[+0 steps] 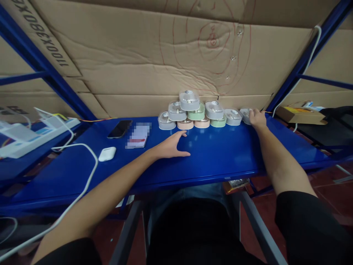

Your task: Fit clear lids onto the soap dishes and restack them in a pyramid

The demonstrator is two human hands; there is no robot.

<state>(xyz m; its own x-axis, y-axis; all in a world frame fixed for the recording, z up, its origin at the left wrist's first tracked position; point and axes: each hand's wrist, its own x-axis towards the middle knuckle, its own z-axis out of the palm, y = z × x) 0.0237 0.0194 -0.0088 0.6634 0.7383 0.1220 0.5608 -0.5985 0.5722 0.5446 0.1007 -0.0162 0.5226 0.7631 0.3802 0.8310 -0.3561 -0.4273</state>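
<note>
Small rounded plastic boxes with clear lids stand stacked in uneven tiers at the back of the blue table (220,154). Their bases are grey, pink and green, and small white items show inside. A grey box (189,101) tops the left side of the stack, and another grey box (214,109) rests on the second tier. At the row's right end, my right hand (258,118) has its fingers round a grey box (244,115), partly covering it. My left hand (172,145) hovers before the stack, thumb and fingers apart, holding nothing.
Left of the stack lie a dark phone (120,129), a phone with a lit screen (139,135) and a white earbud case (107,154). A white cable (92,173) crosses the left side. Blue posts and a cardboard wall (132,73) close the back; a cardboard box (302,115) sits right.
</note>
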